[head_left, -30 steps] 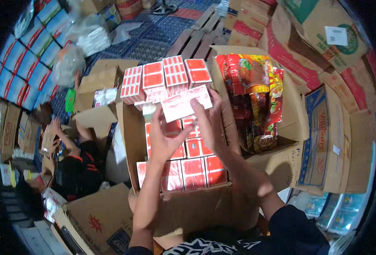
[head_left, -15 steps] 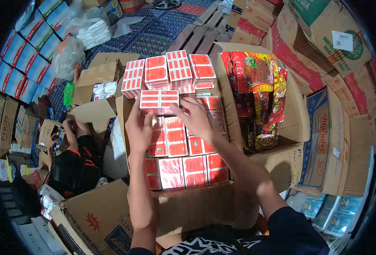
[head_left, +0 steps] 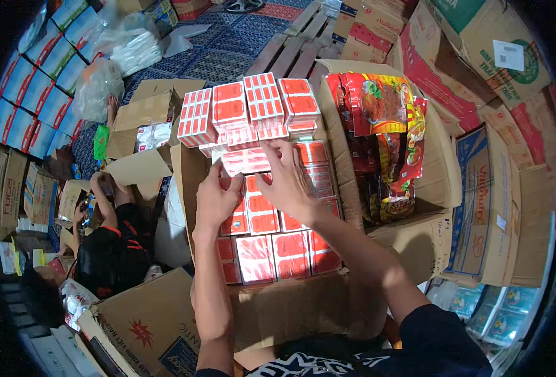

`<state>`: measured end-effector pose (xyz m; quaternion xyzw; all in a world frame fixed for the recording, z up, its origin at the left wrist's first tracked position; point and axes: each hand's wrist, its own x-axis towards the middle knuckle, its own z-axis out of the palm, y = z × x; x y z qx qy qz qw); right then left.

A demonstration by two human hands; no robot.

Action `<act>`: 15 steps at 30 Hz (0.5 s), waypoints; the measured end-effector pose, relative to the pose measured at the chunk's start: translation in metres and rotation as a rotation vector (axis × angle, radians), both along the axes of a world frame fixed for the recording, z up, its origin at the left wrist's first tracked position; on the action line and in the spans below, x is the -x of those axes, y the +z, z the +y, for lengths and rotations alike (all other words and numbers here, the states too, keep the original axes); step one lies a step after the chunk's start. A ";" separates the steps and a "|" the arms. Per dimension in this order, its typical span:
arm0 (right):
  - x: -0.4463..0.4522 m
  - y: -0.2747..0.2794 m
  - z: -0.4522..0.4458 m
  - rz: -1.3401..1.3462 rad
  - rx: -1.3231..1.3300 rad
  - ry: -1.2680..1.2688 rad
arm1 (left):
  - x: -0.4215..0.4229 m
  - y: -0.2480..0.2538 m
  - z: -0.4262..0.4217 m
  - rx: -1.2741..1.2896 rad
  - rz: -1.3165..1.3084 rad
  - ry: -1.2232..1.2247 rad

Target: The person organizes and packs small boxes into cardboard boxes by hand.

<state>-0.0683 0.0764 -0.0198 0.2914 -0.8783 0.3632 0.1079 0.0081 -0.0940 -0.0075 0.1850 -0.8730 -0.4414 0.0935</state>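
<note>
A shrink-wrapped pack of small red-and-white boxes [head_left: 246,161] lies low in the carton, in front of a row of taller stacks. My left hand [head_left: 220,196] is at its left near corner, fingers bent against it. Over its right end curl the fingers of my right hand [head_left: 288,185], the thumb at the near side. Both hands hold the pack between them. Similar red-and-white packs [head_left: 292,248] fill the near part of the cardboard carton [head_left: 290,308]. Behind, stacked packs [head_left: 231,103] rise above the rim. My fingers hide part of the pack's ends.
To the right, an open carton [head_left: 438,169] holds red food pouches [head_left: 381,107]. A person [head_left: 111,245] sits at left beside open boxes. Blue cartons [head_left: 39,81] are stacked far left, a wooden pallet [head_left: 297,47] lies behind, and flattened cardboard [head_left: 473,201] leans at right.
Both hands have brought the pack down and slightly toward me, into the space before the taller stacks. Its top was level with the stacks' fronts and now sits lower.
</note>
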 end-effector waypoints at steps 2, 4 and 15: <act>-0.001 0.008 0.002 -0.028 -0.030 0.031 | 0.000 0.001 0.001 -0.034 0.008 -0.021; 0.001 0.011 0.006 -0.078 -0.098 0.093 | 0.002 -0.002 0.003 -0.015 0.027 0.007; 0.010 0.002 0.008 -0.085 -0.061 0.121 | 0.002 -0.020 -0.004 -0.032 -0.014 0.042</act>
